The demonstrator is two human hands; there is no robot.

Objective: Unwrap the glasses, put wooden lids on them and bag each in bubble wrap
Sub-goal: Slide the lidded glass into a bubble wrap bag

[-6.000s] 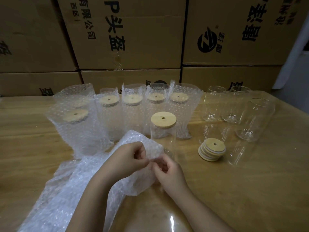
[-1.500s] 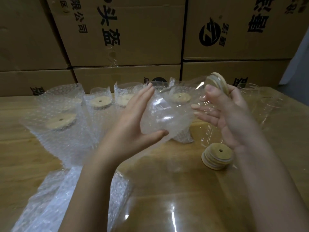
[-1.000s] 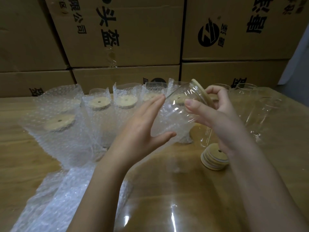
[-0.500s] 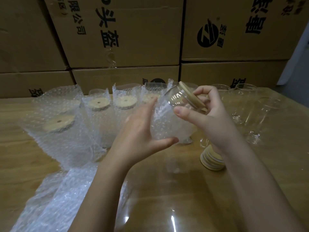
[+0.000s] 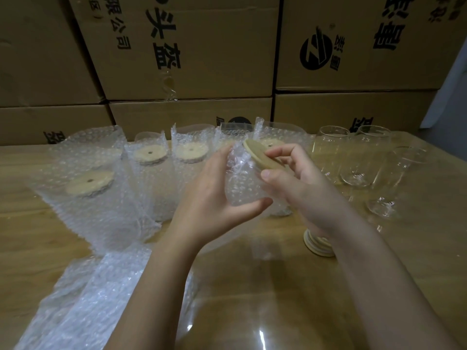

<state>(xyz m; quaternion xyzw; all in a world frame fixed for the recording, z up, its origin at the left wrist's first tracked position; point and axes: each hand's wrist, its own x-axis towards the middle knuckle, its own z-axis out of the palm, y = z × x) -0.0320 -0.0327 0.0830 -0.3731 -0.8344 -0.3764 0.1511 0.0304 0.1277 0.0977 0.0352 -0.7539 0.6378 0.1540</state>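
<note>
I hold a glass with a wooden lid [image 5: 262, 155] above the table, its body inside a bubble wrap bag [image 5: 243, 184]. My left hand [image 5: 214, 195] cups the bag from the left, thumb under it. My right hand [image 5: 295, 183] grips the lidded end, fingers curled over the lid, thumb on the wrap. Several bagged, lidded glasses [image 5: 149, 178] stand in a row behind. Three bare glasses [image 5: 358, 157] stand at the right. A stack of wooden lids [image 5: 319, 245] lies partly hidden under my right wrist.
A pile of flat bubble wrap bags [image 5: 83, 304] lies at the front left of the wooden table [image 5: 417, 248]. Clear plastic film [image 5: 252, 311] covers the table's front middle. Stacked cardboard boxes [image 5: 192, 46] form a wall behind the table.
Six seconds ago both hands were opening a bag beside the standing lidded glass. The glass is now lifted and has slid into the bag; the lidded end has tilted down towards upright.
</note>
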